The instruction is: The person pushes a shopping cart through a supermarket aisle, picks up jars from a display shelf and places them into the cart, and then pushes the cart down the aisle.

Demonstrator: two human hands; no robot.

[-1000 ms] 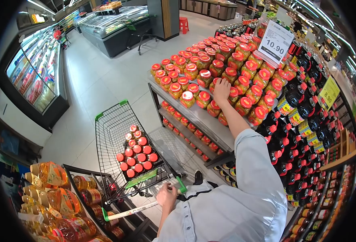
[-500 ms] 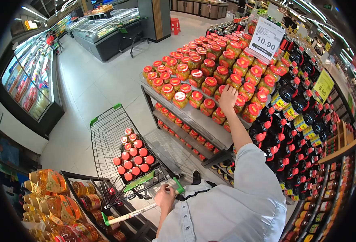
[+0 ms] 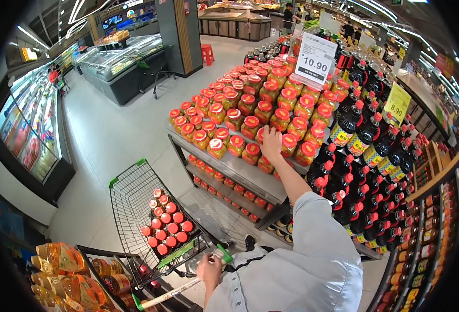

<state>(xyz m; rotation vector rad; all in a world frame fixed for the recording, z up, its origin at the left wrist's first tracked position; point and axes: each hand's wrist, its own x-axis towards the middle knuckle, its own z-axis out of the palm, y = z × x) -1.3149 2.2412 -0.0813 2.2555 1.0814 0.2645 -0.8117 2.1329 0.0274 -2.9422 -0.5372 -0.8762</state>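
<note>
My right hand (image 3: 272,143) reaches over the front of a stepped display, its fingers curled over a red-lidded glass jar (image 3: 260,135) of greenish-yellow pickled food. The jar still stands among its neighbours, and my hand partly hides it. Similar jars (image 3: 216,147) surround it in tight rows. Down at the lower middle, my left hand (image 3: 209,269) is closed around the pale handle (image 3: 172,292) of a shopping cart, close to its green end cap. In the wire cart (image 3: 130,195), several red-capped jars (image 3: 172,228) stand grouped near the handle end.
Dark bottles with red caps (image 3: 348,122) line the display's right side. A price sign (image 3: 315,61) reading 10.90 rises above the jars. Large oil bottles (image 3: 63,259) stand at lower left. A refrigerated case (image 3: 37,119) runs along the left, and a red stool (image 3: 207,54) is farther back.
The view has shifted, so the display and cart appear slightly left. My right hand stays at the same jar, its fingers now bent farther down over it. My left hand remains on the handle.
</note>
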